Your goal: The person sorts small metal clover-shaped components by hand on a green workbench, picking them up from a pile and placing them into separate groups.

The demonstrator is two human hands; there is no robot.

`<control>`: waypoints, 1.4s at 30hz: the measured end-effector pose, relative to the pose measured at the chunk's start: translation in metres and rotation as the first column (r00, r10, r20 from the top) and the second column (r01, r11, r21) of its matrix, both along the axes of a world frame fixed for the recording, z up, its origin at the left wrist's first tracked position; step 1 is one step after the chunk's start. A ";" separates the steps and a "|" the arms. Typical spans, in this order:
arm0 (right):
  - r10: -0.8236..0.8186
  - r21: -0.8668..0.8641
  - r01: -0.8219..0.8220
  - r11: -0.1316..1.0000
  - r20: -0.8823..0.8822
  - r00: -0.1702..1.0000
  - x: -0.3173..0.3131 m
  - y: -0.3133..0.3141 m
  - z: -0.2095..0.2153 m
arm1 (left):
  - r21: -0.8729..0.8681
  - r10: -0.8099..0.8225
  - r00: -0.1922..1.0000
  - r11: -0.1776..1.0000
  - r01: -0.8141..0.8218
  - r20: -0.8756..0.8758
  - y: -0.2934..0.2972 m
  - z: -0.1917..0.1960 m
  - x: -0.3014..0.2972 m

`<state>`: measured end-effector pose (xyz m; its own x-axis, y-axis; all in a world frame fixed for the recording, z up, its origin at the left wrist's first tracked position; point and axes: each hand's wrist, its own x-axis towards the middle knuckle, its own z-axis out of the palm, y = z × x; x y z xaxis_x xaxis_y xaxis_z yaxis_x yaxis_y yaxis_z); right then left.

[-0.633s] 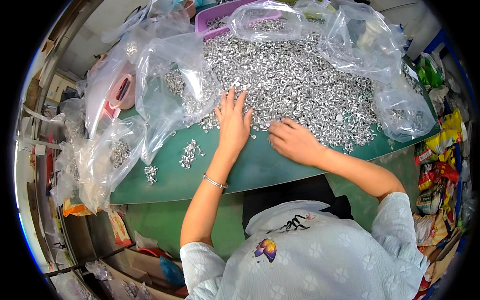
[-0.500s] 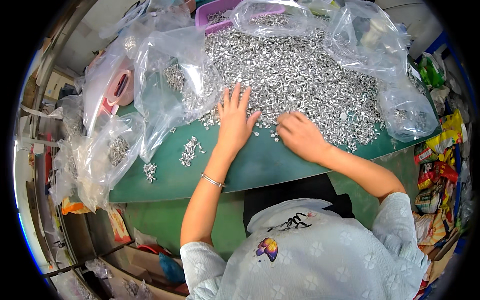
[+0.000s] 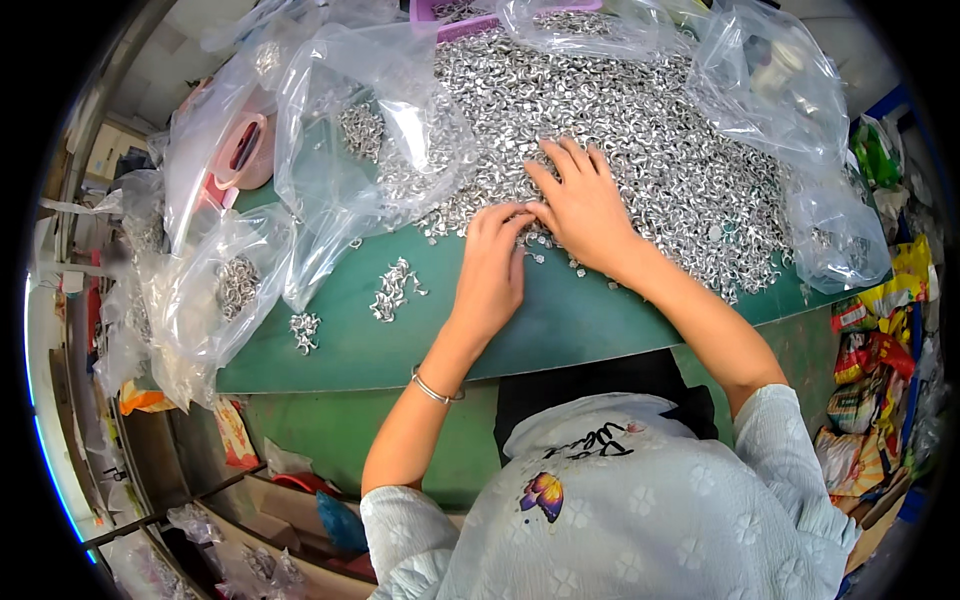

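Observation:
A broad pile of small, shiny, hook-shaped metal pieces [image 3: 660,150] covers the far part of the green table [image 3: 440,345]. At its near edge my left hand [image 3: 490,268] has its fingers drawn together and bent down; anything between the fingertips is hidden. My right hand [image 3: 590,212] lies on the pile with fingers spread, its thumb close to or touching the left fingertips. A few loose pieces lie just below the hands. Left of my left hand are two small heaps on the table, a larger heap [image 3: 394,290] and a smaller heap [image 3: 304,333].
Clear plastic bags, one at the left [image 3: 330,180] and one at the right [image 3: 770,80], flank the pile, some with metal pieces inside. A purple tray [image 3: 425,12] stands at the back and a pink container [image 3: 258,165] at the left. Colourful packets [image 3: 870,365] fill the right side.
My left hand has gone from spread flat to bent and drawn in, shifting right. The right hand has moved up and left, and its fingers have opened out over the pile.

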<state>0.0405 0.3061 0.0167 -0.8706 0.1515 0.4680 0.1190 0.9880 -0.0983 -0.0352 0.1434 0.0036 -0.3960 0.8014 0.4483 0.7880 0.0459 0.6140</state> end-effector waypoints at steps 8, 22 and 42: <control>0.036 0.028 -0.038 0.999 0.046 0.998 0.011 -0.025 -0.002 | -0.094 0.191 0.982 0.977 -0.191 -0.004 -0.006 -0.015 -0.003; 0.028 0.122 -0.054 0.991 0.206 0.978 0.005 -0.003 0.002 | 0.035 0.197 0.979 0.980 -0.195 -0.056 0.004 -0.021 0.006; 0.190 -0.141 -0.175 0.974 0.099 0.977 0.009 -0.028 -0.012 | -0.098 0.363 0.932 0.928 -0.360 0.015 0.000 -0.027 0.040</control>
<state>0.0497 0.2786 0.0046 -0.9345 0.0383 0.3540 -0.0449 0.9736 -0.2239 0.0046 0.1439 -0.0234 -0.6798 0.6380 0.3617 0.6869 0.3813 0.6187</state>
